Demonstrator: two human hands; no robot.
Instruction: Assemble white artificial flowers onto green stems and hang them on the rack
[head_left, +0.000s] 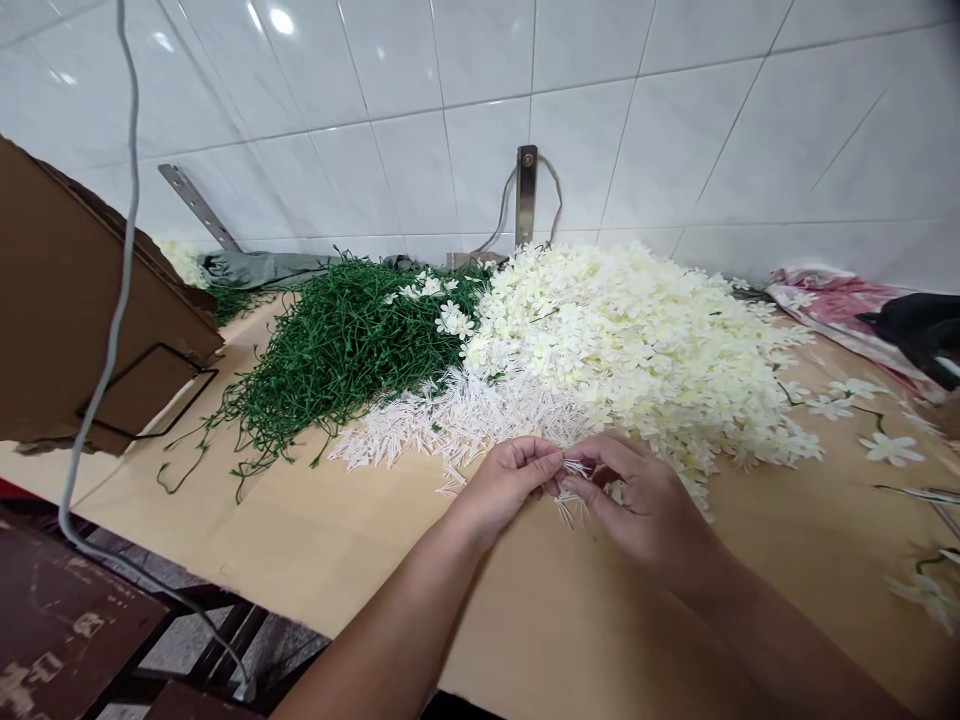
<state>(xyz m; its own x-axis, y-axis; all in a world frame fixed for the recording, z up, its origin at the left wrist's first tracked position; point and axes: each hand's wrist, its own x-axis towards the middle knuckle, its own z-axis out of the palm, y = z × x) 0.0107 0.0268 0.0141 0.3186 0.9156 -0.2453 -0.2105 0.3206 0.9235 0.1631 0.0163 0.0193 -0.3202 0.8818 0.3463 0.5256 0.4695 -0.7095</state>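
Observation:
My left hand [517,478] and my right hand [634,490] meet over the front of the table, fingertips nearly touching. Between them is a small white stamen piece [574,467] with thin prongs. My left thumb and forefinger pinch it, and my right fingertips close on its other side. Just behind my hands spreads a heap of white stamen pieces [465,415]. Behind and to the right rises a large pile of cream-white artificial flower heads [637,320]. To the left lies a tangled heap of green plastic stems [337,340].
A cardboard box [90,300] stands at the left, with a grey cable [124,270] hanging before it. Loose flowers [890,448] and a metal tool [926,493] lie at the right. A pink-and-white cloth [840,310] is at the back right, below the tiled wall [675,130].

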